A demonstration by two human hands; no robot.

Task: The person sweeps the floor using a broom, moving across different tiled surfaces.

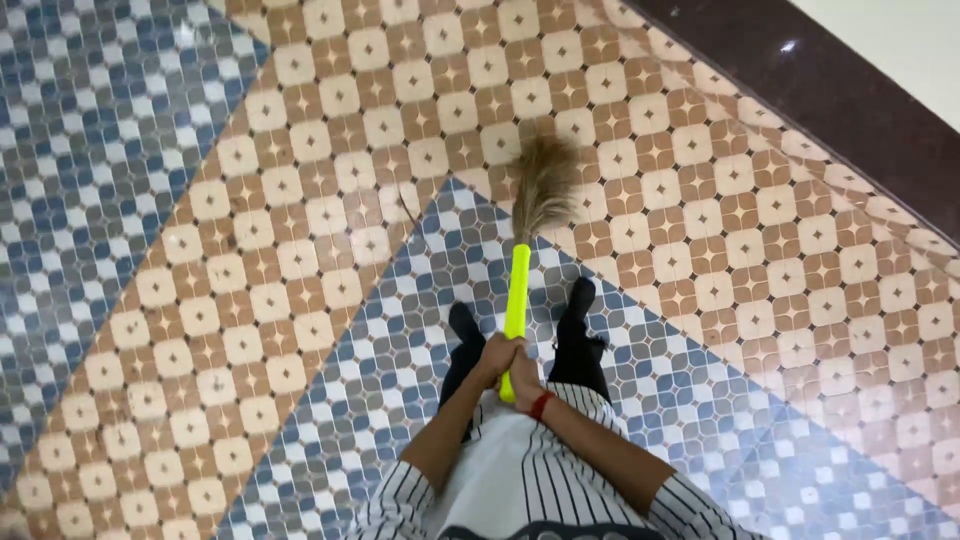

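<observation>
Broom (527, 250) held out in front of the person, both hands stacked on the low end of its yellow handle. Left hand (497, 357) wrapped shut around the handle, just above the right hand (525, 382), which is also closed on it; red wristband (541, 404) just below the handle end. Bristles fan out at the broom's far end, over the tan-and-brown tile band (300, 230). Both feet straddle the handle on blue-grey tiles. Dark border strip well beyond the bristles, to the right.
</observation>
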